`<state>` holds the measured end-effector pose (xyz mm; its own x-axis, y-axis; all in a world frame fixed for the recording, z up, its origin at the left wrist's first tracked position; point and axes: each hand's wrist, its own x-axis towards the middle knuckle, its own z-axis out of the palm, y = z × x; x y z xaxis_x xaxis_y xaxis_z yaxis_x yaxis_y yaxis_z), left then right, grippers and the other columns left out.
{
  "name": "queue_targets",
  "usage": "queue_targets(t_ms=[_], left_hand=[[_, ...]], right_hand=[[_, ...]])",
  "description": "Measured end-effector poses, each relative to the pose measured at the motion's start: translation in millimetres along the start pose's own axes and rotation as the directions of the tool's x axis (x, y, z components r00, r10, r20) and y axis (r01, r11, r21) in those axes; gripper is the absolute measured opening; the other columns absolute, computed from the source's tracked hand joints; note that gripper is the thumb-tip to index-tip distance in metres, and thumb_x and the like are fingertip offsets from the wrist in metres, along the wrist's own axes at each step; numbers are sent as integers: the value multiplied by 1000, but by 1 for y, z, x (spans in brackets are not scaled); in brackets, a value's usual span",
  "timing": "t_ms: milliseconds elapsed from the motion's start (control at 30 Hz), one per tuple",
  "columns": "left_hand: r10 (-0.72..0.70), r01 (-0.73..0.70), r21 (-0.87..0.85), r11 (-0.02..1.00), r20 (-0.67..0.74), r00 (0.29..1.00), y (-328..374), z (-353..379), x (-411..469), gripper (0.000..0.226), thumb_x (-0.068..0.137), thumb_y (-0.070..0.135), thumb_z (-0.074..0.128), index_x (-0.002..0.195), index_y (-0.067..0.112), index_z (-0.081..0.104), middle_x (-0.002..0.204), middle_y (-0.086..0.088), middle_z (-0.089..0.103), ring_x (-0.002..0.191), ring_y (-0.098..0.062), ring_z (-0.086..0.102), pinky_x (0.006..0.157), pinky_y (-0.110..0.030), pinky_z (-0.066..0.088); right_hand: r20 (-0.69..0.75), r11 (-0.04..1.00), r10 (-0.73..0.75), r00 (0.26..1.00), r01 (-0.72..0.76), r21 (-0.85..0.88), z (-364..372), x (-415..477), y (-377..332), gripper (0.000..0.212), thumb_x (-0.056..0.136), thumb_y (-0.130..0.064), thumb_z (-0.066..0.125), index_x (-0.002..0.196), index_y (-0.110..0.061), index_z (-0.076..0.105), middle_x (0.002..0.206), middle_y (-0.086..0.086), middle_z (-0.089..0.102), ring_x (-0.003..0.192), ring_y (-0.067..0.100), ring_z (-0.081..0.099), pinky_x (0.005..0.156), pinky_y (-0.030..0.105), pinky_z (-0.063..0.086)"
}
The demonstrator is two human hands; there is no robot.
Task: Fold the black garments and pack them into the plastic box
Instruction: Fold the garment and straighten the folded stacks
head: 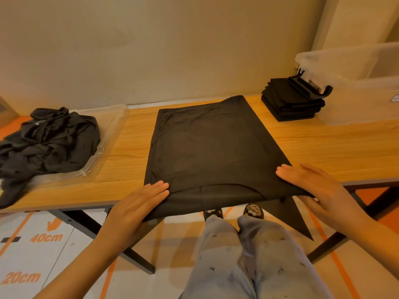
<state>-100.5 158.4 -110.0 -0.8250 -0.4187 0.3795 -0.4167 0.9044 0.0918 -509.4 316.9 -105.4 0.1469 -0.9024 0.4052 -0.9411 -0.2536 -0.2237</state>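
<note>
— What lies on the counter [323, 147]?
— The black garment [211, 147], spread flat at the middle, its near edge overhanging. The plastic box [356, 104] stands far right.
— The hands?
— The left hand [138, 203] and right hand [313, 186] press its near corners, each grip flat, clasping nothing.

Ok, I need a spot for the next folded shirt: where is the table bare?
Bare table: a strip between the clear tray and the spread garment, and a wider patch right of that garment, in front of the folded stack and plastic box. The left end, under the unfolded pile, is crowded.
</note>
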Motion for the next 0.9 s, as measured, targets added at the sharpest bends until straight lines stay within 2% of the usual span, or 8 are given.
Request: queue_targets(t_ms=[167, 300, 400, 533, 600, 733, 833, 900], left_hand=[[-180, 159, -247, 956, -65, 982, 17, -21, -3, 52, 88, 25, 44, 136, 45, 42, 134, 33, 47, 122, 10, 47, 102, -9, 36], [-323, 253, -419, 872, -105, 941, 31, -41, 1, 43, 85, 35, 41, 115, 63, 51, 103, 31, 63, 95, 6, 60, 79, -6, 44], [-403, 270, -557, 785, -128, 906, 33, -54, 6, 32, 83, 36, 47, 103, 58, 61, 95, 21, 67, 94, 0, 61, 80, -8, 47], [-475, 323, -675, 663, -47, 879, 28, -67, 19, 43, 93, 0, 51, 90, 39, 69, 91, 9, 69, 93, -6, 63, 78, -13, 50], [-488, 351, -702, 619, 7, 873, 20, -74, 29, 42, 92, -2, 49, 87, 34, 70, 88, 8, 69, 92, -6, 63, 75, -12, 50], [-524, 408, -743, 531, 90, 847, -17, -84, 65, 17, 88, 24, 55, 87, 22, 72, 85, 4, 68, 87, -7, 64, 74, -18, 50], [-592, 509, -742, 437, 189, 783, -60, -84, 112, 18, 95, 15, 50, 98, 12, 67, 90, -1, 69, 90, -16, 66, 71, -23, 52], [-620, 571, -718, 399, 248, 744, -92, -77, 149, 18, 97, 14, 49, 104, 13, 65, 97, -5, 70, 93, -19, 68, 72, -24, 55]], right_hand=[[-30, 967, 115, 993, -105, 233, -21, 8, -15, 48, 88, -42, 41, 136, -50, 38, 142, -29, 41, 136, -3, 34, 115, 18, 19], [16, 883, 181, 983, -170, 437, -43, 13, -35, 44, 76, -80, 38, 117, -68, 47, 121, -38, 55, 119, -11, 48, 98, 4, 34], [19, 827, 229, 973, -204, 523, -52, 21, -45, 41, 69, -85, 41, 103, -68, 56, 101, -31, 65, 104, -8, 56, 85, 4, 41], [58, 762, 233, 971, -219, 609, -64, 38, -54, 58, 56, -92, 45, 93, -53, 66, 92, -17, 69, 92, -1, 61, 72, 9, 47], [85, 734, 247, 965, -244, 634, -71, 54, -54, 54, 60, -87, 50, 92, -48, 68, 92, -14, 69, 89, -1, 61, 69, 11, 49], [133, 675, 347, 929, -346, 652, -83, 110, -39, 31, 74, -51, 53, 87, -30, 72, 87, -9, 69, 86, 4, 64, 70, 22, 51], [165, 643, 430, 887, -430, 634, -79, 172, -11, 15, 92, -26, 55, 90, -23, 70, 80, -7, 70, 79, 3, 66, 62, 14, 47], [182, 664, 508, 842, -518, 540, -61, 215, 17, 12, 95, -22, 57, 90, -20, 68, 81, -5, 67, 76, 6, 65, 55, 14, 45]])
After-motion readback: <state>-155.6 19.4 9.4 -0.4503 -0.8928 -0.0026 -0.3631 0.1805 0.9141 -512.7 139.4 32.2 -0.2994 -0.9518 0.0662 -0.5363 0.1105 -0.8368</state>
